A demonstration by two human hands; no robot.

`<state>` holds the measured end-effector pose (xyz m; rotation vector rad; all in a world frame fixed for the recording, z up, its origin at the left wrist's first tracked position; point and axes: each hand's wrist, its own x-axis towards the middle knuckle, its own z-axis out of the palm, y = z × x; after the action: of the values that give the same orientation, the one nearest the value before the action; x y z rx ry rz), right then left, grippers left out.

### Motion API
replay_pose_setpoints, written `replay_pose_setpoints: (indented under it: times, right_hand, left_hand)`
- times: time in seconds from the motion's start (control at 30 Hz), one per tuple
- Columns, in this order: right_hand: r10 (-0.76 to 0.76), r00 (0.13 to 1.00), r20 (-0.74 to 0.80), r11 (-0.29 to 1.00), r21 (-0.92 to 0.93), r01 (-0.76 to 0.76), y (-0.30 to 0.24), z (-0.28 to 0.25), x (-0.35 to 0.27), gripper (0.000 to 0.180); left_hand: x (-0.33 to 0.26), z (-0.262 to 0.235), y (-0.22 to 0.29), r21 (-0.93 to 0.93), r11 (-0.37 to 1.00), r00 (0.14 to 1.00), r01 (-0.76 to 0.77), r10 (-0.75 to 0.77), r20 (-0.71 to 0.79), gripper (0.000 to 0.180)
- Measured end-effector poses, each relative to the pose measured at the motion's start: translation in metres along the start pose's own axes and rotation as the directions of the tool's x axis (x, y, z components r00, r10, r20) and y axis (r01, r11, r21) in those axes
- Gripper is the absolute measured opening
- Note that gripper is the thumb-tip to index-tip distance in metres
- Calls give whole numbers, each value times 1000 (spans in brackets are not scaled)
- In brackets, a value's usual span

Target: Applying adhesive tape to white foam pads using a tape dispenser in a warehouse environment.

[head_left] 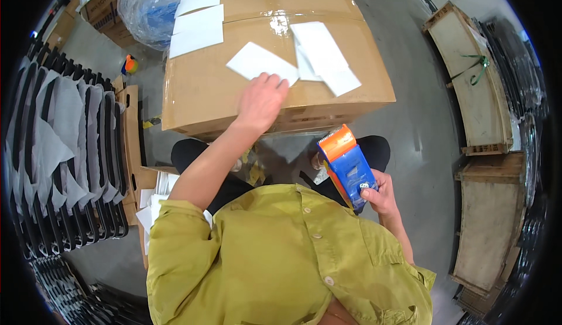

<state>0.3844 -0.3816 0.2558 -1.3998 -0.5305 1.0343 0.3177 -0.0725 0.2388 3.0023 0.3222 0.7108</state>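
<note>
Grey floor, cardboard box — white sheets atop

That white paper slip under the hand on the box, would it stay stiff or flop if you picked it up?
The white slip looks thin and flat, so it would probably flop and feel very light. It lies loose on the cardboard box, whose top is smooth and taped, so a push from the left hand would likely slide it.

Cardboard box sits on the floor directly ahead of the person. Paper sheets lie on its top; left hand rests at the near edge. Right hand holds tape dispenser, right of and nearer than the box. Wooden pallets far right; rack of folded items far left.
</note>
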Motion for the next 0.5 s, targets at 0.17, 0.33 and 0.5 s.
replay_pose_setpoints:
  times: [0.17,0.33,0.5]
  right_hand:
    - [-70,997,-25,998,2,70,-1,6,-2,43]
    - [-61,996,68,997,-33,64,-10,6,-6,41]
    - [-46,981,189,989,-132,72,-14,4,5,42]
  left_hand:
    - [4,-3,7,-28,997,997,-70,71,28,15]
    - [-22,-38,7,-214,974,994,-69,51,-92,23]
    - [-23,-47,13,-667,727,986,163,-142,86,37]
